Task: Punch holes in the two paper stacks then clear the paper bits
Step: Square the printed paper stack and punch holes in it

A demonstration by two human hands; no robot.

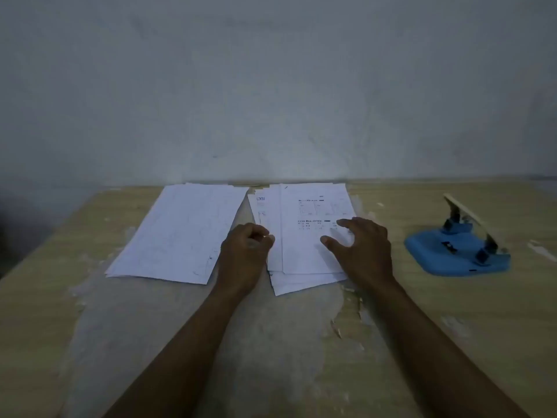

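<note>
Two stacks of white paper lie side by side at the back of the table. The left stack is neat and tilted. The right stack is loosely fanned, with printed text on its top sheet. My left hand has its fingers curled at the left edge of the right stack; whether it grips a sheet is unclear. Above the same stack's right side hovers my right hand, fingers spread, holding nothing. A blue hole punch with a pale lever stands to the right, apart from both hands.
The wooden table has a worn, peeling top with pale patches in the middle. A grey wall rises right behind the papers. The table's left edge runs diagonally at the far left, with dark space beyond it.
</note>
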